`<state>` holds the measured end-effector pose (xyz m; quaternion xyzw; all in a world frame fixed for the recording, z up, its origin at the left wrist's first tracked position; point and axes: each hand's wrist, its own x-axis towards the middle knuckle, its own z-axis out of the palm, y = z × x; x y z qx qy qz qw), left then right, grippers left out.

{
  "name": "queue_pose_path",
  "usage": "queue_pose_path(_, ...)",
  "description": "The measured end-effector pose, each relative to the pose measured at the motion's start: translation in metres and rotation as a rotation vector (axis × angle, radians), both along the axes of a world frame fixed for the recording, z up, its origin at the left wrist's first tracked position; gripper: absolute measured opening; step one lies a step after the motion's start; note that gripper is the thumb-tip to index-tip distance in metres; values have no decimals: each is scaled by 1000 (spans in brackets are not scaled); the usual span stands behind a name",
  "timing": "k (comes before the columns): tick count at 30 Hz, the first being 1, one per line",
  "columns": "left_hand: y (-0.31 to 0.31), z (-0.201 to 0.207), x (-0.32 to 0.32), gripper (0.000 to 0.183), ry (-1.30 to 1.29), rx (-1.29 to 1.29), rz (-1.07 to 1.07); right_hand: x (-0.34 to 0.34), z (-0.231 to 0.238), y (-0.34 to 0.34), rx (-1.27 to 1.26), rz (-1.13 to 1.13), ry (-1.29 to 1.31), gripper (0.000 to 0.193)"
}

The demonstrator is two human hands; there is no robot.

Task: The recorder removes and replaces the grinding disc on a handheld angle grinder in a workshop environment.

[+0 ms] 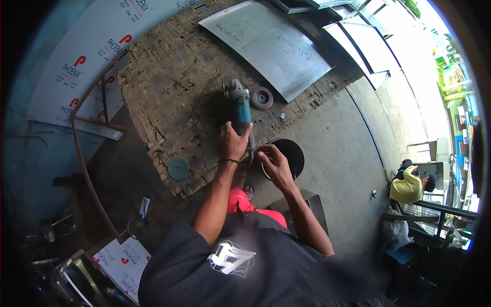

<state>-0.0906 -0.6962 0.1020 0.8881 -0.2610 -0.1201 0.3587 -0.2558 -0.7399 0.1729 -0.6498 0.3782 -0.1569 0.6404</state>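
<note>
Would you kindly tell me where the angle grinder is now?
In the head view, the angle grinder is above centre, over the wooden table, in the left hand, just left of the round abrasive wheel.

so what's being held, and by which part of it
The left hand holds the grinder by its rear body; whether the right hand holds anything can't be told.

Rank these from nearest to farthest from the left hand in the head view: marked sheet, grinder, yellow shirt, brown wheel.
1. Grinder: touching the left hand, just ahead of it.
2. Brown wheel: ahead and to the right, beside the grinder.
3. Marked sheet: farther ahead, beyond the wheel.
4. Yellow shirt: far off to the right.
</note>
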Motion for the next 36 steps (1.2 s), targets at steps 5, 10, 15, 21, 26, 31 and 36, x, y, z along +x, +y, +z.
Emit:
queue_pose_path(5, -46, 7, -1, 76, -33, 272, -14, -39, -9, -16, 6, -35, 133, 31)
queue_pose_path(10, -58, 10, 4, 68, 143, 280, 55, -49, 0, -44, 135, -98, 191, 29)
queue_pose_path(15, -37, -36, 15, 63, 124, 18, 121, -22, 14, -77, 127, -15, 82, 33)
queue_pose_path(21, -11, 25, -5, 51, 421, -324, 52, 13, 8, -123, 317, 72, -102, 48)
queue_pose_path(26, -4, 74, -77, 56, 275, -488, 92, 52, 25, -133, 800, 258, -230, 68)
queue_pose_path(31, -14, 104, -171, 67, -1, -390, 191, 15, 33, -122, 1437, 454, -635, 75)
queue_pose_path(36, -8, 106, -219, 80, -198, -238, 216, -16, 28, -112, 1449, 497, -619, 67)
